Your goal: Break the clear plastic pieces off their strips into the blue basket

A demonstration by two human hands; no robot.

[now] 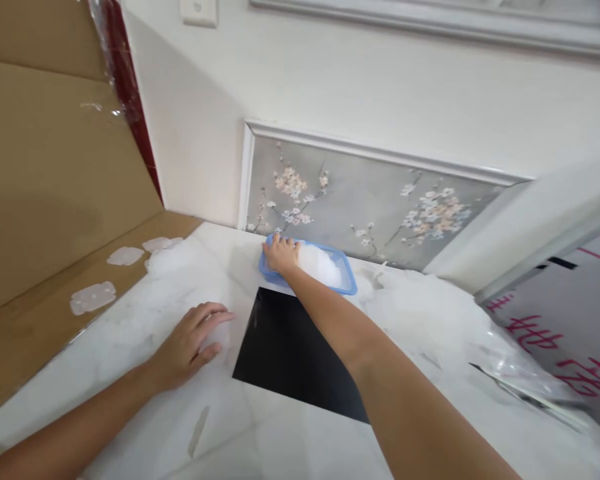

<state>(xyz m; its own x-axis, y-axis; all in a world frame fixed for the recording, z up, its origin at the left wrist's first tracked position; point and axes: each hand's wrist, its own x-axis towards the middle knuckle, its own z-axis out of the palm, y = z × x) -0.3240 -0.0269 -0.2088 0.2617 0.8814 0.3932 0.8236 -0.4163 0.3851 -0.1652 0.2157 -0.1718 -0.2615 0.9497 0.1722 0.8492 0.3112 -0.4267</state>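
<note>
1. The right grip [281,255] reaches over the left end of the blue box [351,279], fingers bent; whether it is closed on anything I cannot tell.
2. The left grip [193,345] is wide and bare, thumb and fingers apart, just left of the black sheet [290,357].
3. The box sits at the back of the counter [260,437], with white material [320,265] in it.
4. The sheet lies flat in front of the box, partly under the right forearm in view.
5. White heaps spread either side of the box; a thin tool [523,397] with a dark tip lies to the right.
6. At left, pale pieces [93,298] lie on cardboard [50,180].
7. Behind the box is a blossom panel [357,190].
</note>
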